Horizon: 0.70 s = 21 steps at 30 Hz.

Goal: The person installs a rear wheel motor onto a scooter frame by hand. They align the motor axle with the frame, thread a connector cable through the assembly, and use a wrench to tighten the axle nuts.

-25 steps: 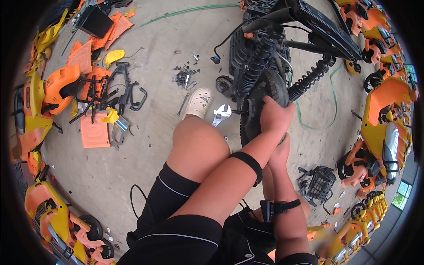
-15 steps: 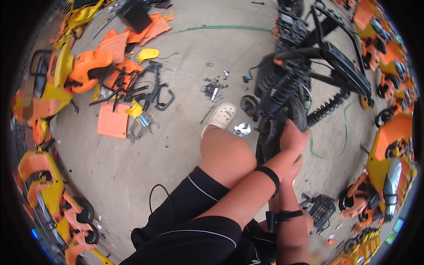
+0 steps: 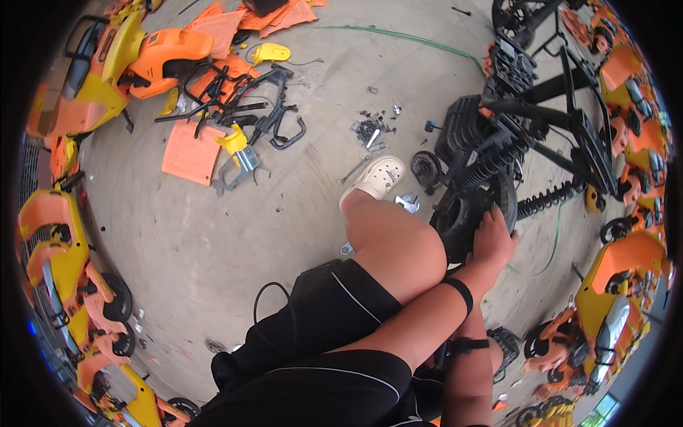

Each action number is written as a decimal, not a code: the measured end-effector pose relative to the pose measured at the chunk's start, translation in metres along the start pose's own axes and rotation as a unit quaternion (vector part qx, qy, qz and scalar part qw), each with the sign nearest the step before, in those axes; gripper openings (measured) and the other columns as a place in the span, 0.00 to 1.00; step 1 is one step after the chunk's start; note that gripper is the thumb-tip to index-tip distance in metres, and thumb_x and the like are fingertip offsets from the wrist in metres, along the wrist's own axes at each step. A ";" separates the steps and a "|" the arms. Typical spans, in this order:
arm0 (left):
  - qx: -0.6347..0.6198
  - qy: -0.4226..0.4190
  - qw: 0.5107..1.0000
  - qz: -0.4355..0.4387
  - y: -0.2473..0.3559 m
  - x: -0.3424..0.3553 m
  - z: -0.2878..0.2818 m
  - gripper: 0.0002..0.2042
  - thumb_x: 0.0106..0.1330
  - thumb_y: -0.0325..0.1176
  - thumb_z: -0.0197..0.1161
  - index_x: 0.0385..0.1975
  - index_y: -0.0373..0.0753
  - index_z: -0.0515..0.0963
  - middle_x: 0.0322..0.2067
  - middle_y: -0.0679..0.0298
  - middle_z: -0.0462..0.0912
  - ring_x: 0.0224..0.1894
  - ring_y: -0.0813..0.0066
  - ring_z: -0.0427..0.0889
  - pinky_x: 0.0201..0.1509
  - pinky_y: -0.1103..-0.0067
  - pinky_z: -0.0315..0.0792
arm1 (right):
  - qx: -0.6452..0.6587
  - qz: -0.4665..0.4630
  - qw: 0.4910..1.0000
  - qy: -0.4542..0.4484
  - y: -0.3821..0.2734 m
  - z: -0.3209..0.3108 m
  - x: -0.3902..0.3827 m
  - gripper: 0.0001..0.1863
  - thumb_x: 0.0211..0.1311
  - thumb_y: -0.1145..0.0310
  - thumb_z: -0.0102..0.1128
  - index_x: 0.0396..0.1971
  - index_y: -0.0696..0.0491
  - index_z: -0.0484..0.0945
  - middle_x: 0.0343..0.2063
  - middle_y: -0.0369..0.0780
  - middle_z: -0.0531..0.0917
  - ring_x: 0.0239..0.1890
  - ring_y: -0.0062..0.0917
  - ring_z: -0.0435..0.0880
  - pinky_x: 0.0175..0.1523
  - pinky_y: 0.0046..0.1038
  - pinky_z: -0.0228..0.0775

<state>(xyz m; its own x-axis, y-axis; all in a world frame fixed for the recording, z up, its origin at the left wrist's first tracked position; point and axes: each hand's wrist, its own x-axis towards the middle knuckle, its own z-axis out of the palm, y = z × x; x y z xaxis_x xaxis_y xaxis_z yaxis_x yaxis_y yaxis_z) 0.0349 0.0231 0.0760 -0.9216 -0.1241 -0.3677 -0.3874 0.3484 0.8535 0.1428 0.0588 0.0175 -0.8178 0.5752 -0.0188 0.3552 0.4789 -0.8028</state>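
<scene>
A black scooter or small motorbike chassis with a tubular frame and coil-spring shock absorbers lies in front of me at the right. Its thick black tyre faces me. My left hand is closed on the near edge of this tyre, fingers bent over the rubber. From below, my right forearm with a black strap reaches up behind the left forearm. That forearm hides my right hand and its fingers. Beside the wheel lie a round black part and a shiny metal tool.
My bent left leg and beige clog are left of the wheel. A pile of small black bits lies beyond the clog. Black frame pieces and orange panels lie far left. Yellow-orange scooters line both sides. A green hose crosses the floor.
The view has swung left and down, so the scene sits farther right. My left hand stays on the tyre, its fingers now showing more. The right hand has become more hidden.
</scene>
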 end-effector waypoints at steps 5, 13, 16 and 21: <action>0.050 -0.108 0.991 0.064 0.003 0.000 -0.015 0.43 0.60 0.48 0.66 0.66 0.28 0.52 0.54 0.42 0.73 0.54 0.45 0.78 0.56 0.60 0.75 | 0.067 -0.019 0.997 0.014 -0.011 -0.002 0.010 0.33 0.51 0.58 0.76 0.52 0.60 0.72 0.47 0.44 0.82 0.49 0.28 0.80 0.56 0.33 0.70; 0.171 -0.360 0.909 0.122 -0.015 -0.011 -0.110 0.36 0.59 0.44 0.64 0.64 0.28 0.63 0.56 0.38 0.75 0.58 0.45 0.76 0.62 0.62 0.71 | -0.010 0.060 0.998 0.005 -0.036 -0.001 0.005 0.35 0.43 0.57 0.74 0.49 0.61 0.73 0.43 0.54 0.82 0.48 0.47 0.82 0.55 0.38 0.72; 0.286 -0.481 0.793 0.242 -0.011 -0.018 -0.163 0.31 0.63 0.42 0.64 0.64 0.33 0.67 0.48 0.44 0.80 0.49 0.45 0.81 0.56 0.63 0.74 | -0.049 0.037 0.998 0.021 -0.034 0.004 0.006 0.37 0.37 0.57 0.75 0.47 0.64 0.73 0.42 0.56 0.81 0.48 0.51 0.80 0.56 0.42 0.71; 0.156 -0.146 0.915 0.342 0.060 0.006 -0.260 0.15 0.68 0.36 0.62 0.54 0.45 0.78 0.47 0.69 0.81 0.42 0.75 0.79 0.44 0.77 0.75 | -0.088 0.020 0.995 0.034 -0.031 0.000 0.011 0.32 0.41 0.57 0.73 0.46 0.60 0.75 0.39 0.53 0.83 0.44 0.45 0.84 0.51 0.38 0.74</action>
<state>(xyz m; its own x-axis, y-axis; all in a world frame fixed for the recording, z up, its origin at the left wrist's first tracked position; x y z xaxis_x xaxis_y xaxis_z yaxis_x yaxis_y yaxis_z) 0.0006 -0.1986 0.2212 -0.8833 0.4596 0.0921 0.3457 0.5059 0.7903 0.1229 0.0499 0.0417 -0.7713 0.6364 -0.0038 0.4653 0.5599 -0.6856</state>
